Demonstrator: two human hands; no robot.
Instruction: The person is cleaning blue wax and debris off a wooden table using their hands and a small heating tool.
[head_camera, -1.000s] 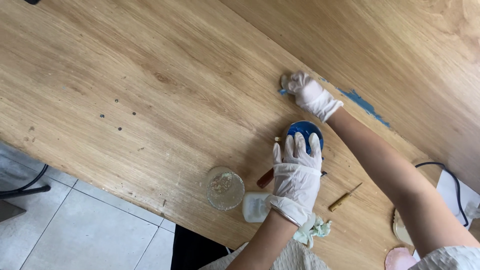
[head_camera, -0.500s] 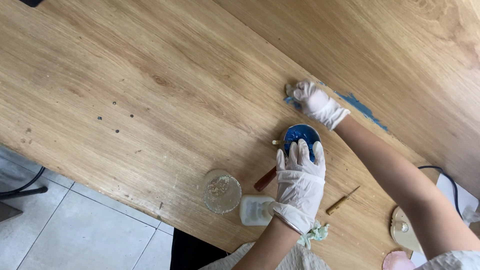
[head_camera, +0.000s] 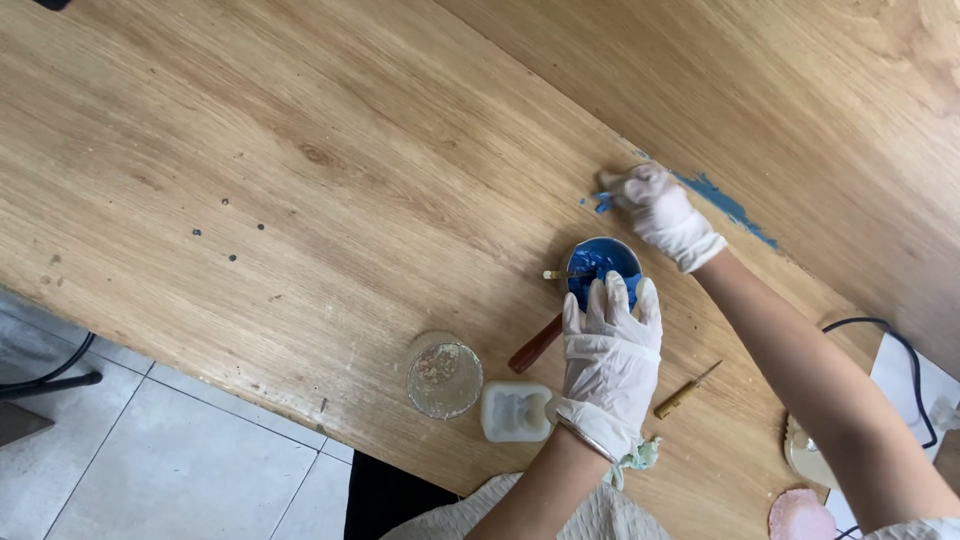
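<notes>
A small round bowl of blue paste sits on the wooden tabletop, with a thin stick lying across its rim. My left hand, in a white glove, lies over the bowl's near side and holds it. My right hand, also gloved, is just beyond the bowl at the seam between two boards. Its fingers are pinched on a small blue-smeared piece pressed to the wood. A streak of blue paste runs along the seam to the right of that hand.
Near the table's front edge stand a clear round cup of crumbs and a white mould. A brown wooden-handled tool and a small yellow-handled awl lie beside my left hand. A black cable and a pink disc are at the right.
My right hand has shifted slightly along the seam, still pressed to the wood. My left hand has stayed on the bowl.
</notes>
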